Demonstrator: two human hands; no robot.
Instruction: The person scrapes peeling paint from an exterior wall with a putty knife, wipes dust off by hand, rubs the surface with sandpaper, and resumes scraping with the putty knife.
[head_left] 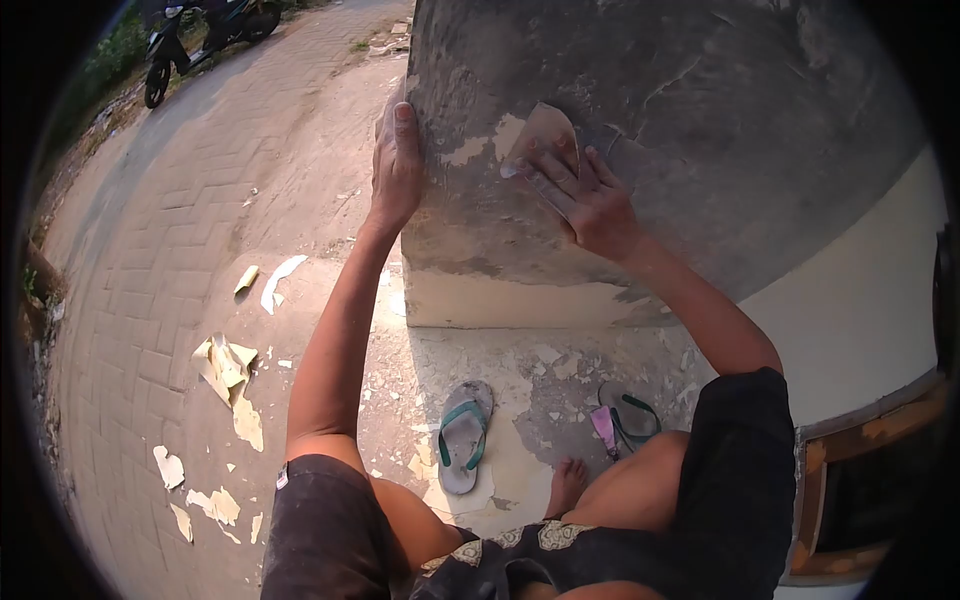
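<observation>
A grey wall block [720, 130] with bare, scraped plaster and a few cream paint patches stands in front of me. My left hand [399, 160] lies against its left corner, thumb up along the edge, fingers partly hidden behind it and holding nothing I can see. My right hand [585, 195] presses a thin, brownish sheet [548, 130] flat against the wall face, fingers spread over it. Beside the sheet is a cream patch [468, 151]. A cream band [510, 300] runs along the wall's bottom.
Paint flakes [228, 365] litter the ground at left. Below the wall lie a sandal [465, 440], a second sandal [635, 412] and a pink-handled tool [604, 428]. A motorbike [200, 40] stands at the upper left. A wooden frame [815, 500] is at lower right.
</observation>
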